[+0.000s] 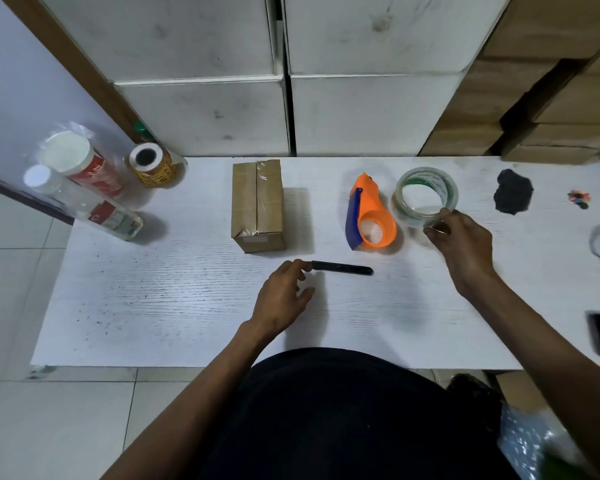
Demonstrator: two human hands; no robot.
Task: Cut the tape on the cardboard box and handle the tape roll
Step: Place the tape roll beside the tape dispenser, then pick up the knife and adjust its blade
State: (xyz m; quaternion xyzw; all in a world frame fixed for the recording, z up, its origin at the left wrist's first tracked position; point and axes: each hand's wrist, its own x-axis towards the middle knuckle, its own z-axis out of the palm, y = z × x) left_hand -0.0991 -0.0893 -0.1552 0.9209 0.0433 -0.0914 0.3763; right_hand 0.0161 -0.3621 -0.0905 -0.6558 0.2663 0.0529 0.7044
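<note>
Cardboard box [258, 206] sits toward the worktop's [153, 306] far edge, left of centre, upright. Brown, clear tape along the top seam looks intact, so we judge the cut not yet done. Black cutter [342, 268] lies near-centre; our left hand [281, 299] has fingers loosely apart, fingertip touching its end, no grip yet. Right hand [465, 244] pinches the near rim of the clear tape roll [426, 195], which sits right of the orange dispenser [369, 213]. Left to do, imo: cutting, roll handling barely begun.
</note>
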